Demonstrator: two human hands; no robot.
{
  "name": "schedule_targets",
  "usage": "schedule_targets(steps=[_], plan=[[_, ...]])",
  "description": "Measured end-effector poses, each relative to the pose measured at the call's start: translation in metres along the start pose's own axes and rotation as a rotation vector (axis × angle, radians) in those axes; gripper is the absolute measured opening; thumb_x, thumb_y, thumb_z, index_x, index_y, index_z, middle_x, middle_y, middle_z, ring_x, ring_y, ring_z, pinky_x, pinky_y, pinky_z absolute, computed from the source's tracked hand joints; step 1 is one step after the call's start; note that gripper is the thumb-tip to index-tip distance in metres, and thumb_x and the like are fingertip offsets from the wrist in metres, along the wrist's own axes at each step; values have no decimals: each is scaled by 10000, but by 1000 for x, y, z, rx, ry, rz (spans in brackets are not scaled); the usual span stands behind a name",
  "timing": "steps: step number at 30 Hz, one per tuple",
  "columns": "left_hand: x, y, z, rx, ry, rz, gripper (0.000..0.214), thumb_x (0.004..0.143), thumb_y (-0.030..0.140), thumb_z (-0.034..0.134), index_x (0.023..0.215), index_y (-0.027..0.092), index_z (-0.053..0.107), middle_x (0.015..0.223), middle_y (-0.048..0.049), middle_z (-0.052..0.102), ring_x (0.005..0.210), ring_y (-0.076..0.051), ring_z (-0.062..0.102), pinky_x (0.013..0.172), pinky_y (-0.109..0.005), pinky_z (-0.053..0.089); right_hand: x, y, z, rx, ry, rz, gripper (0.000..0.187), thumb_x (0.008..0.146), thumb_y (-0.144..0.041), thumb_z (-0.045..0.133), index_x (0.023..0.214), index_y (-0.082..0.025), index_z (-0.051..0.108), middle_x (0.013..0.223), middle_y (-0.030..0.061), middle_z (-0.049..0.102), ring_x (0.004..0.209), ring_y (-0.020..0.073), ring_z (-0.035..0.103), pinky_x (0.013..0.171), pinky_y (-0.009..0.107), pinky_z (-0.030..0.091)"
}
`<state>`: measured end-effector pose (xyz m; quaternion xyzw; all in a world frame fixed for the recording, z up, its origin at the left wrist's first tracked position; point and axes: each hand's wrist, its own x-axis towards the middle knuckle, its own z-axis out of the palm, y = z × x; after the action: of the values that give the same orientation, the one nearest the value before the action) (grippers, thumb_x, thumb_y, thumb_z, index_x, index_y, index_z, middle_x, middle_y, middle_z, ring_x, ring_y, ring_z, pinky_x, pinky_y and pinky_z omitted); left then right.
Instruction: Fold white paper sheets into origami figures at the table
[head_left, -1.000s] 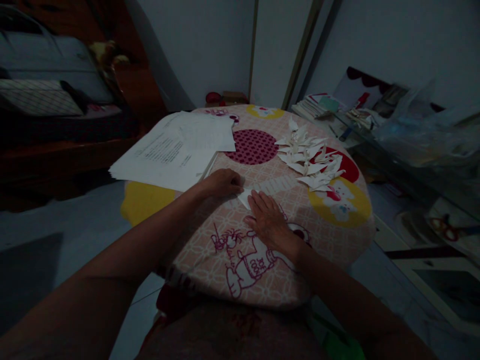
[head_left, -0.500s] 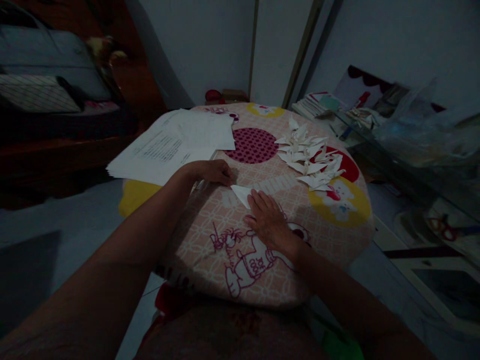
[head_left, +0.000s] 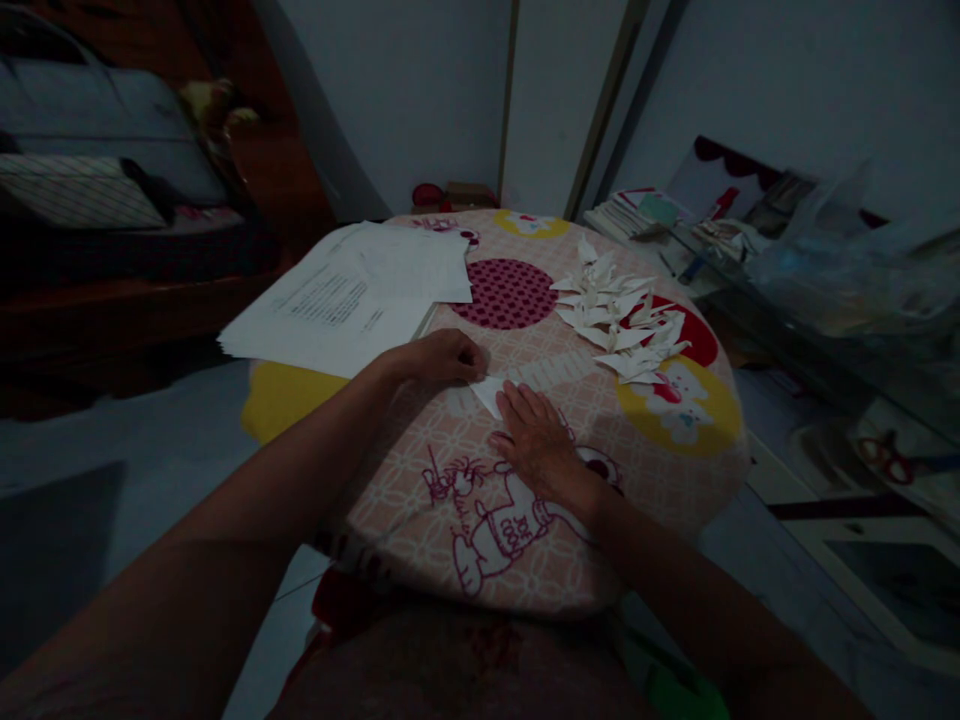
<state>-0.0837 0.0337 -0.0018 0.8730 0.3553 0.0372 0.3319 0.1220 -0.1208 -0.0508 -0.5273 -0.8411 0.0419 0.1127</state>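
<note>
A small piece of white folded paper (head_left: 489,394) lies on the round cloth-covered table, narrowing to a point on its left. My left hand (head_left: 447,358) is closed at that pointed end, its curled fingers covering the tip. Flat on the paper's right part rests my right hand (head_left: 534,432), fingers stretched out and palm down, hiding that side of it. Several white folded paper cranes (head_left: 619,315) stand grouped together at the table's right, beyond my right hand.
A stack of printed sheets (head_left: 322,300) lies at the table's left edge. The patterned tablecloth (head_left: 420,560) reaches close to my lap. On the right, a glass shelf (head_left: 780,310) carries books and a plastic bag (head_left: 832,270); scissors (head_left: 889,455) lie lower. A wooden seat (head_left: 270,180) holds bags.
My left hand has slid a little to the right, over the paper's pointed tip. My right hand and the paper have stayed in place.
</note>
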Motion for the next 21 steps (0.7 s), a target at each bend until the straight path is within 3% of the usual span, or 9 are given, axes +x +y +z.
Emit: schedule_targets(steps=[6, 9, 12, 21], plan=[[2, 7, 14, 128, 99, -41, 157, 797, 268, 596, 759, 170, 713, 642, -9, 639, 631, -135, 536, 666, -277, 364, -14, 1, -5, 9, 21, -28, 514, 1020, -369, 478, 1459, -104, 511, 1573, 170, 457, 1469, 299, 396, 1230, 501, 300], [1, 8, 18, 135, 164, 28, 118, 782, 225, 617, 816, 169, 715, 752, -34, 688, 701, -149, 581, 698, -287, 394, -25, 1, -7, -7, 19, -50, 497, 1014, -328, 483, 1447, -87, 524, 1560, 174, 474, 1456, 310, 411, 1221, 504, 326], [0, 9, 24, 184, 246, 111, 157, 777, 189, 618, 890, 167, 725, 870, -61, 711, 784, -165, 611, 744, -293, 427, -32, 0, -6, -12, 26, -51, 483, 1008, -297, 490, 1430, -66, 539, 1548, 184, 485, 1451, 316, 417, 1212, 507, 350], [2, 9, 40, 319, 311, 222, 292, 829, 92, 525, 1028, 160, 728, 946, -80, 696, 847, -165, 635, 756, -268, 467, -48, -8, -2, -26, 90, -44, 478, 1001, -268, 493, 1441, -87, 538, 1522, 189, 513, 1442, 314, 432, 1198, 522, 378]])
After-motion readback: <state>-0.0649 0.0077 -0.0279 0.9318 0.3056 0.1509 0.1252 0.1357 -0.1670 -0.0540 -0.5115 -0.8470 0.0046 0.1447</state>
